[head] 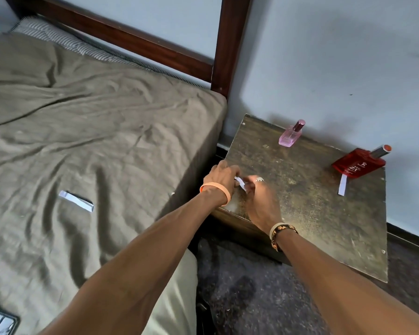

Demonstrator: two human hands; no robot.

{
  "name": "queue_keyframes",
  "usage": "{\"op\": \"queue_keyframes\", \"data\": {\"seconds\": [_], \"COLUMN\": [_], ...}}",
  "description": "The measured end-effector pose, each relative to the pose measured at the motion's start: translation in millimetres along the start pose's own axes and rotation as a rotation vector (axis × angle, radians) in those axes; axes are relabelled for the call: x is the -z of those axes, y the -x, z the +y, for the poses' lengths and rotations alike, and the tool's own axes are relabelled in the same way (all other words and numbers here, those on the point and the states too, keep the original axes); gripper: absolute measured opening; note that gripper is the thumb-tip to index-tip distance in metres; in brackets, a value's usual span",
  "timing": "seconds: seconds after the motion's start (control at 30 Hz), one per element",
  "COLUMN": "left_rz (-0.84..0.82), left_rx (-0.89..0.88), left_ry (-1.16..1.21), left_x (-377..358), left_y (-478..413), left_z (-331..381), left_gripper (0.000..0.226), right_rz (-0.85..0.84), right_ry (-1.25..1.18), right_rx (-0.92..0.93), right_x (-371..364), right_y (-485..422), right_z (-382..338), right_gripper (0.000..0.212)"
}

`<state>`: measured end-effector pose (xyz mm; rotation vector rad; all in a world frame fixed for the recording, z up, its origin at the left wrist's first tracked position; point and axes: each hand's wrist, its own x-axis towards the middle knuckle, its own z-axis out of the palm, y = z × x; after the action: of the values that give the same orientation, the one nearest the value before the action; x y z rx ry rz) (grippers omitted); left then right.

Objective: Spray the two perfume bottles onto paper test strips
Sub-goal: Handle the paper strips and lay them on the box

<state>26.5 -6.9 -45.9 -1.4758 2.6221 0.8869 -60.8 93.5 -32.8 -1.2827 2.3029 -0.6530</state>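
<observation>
Two hands, head view: left hand [219, 176] and right hand [259, 201] pinch a white strip [241, 184] over the table [300, 221], left edge. Along table's far side: pink bottle [291, 134], red bottle [359, 164]. Best keep strip flat, free end outward, before spraying.

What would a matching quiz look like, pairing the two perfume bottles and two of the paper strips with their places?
Things:
1 pink glass perfume bottle
2 flat red perfume bottle
3 folded white paper strip
4 small white paper strip

Places:
A on olive bedsheet
B pinched between left hand and right hand
C near right edge of dark wooden table
D at table's back, near pale wall

Pairs: 1-D, 2-C, 3-A, 4-B
</observation>
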Motion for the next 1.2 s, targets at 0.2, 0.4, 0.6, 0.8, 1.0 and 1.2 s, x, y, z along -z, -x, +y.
{"op": "queue_keyframes", "data": {"seconds": [0.2,0.4,0.6,0.8,1.0,1.2], "left_rz": [0.012,0.004,-0.186,-0.129,-0.038,-0.047], "left_rx": [-0.068,-0.155,-0.134,-0.112,-0.082,-0.13], "left_ry": [0.103,0.326,0.783,0.851,0.824,0.856], "left_x": [5,18,45,57,67,84], "left_y": [0,18,59,100,132,153], "left_z": [0,9,48,107,154,176], "left_gripper": [0.022,0.025,0.021,0.01,0.009,0.006], "right_rz": [-0.016,-0.055,-0.066,-0.014,0.121,0.125], "right_ry": [0.022,0.048,-0.042,-0.061,-0.165,-0.111], "right_rx": [-0.028,0.005,-0.023,-0.002,-0.032,0.017], "right_x": [8,47,110,172,214,234], "right_y": [-4,9,41,89,127,148], "right_z": [8,5,5,2,3,3], "right_gripper": [0.036,0.015,0.015,0.017,0.009,0.008]}}
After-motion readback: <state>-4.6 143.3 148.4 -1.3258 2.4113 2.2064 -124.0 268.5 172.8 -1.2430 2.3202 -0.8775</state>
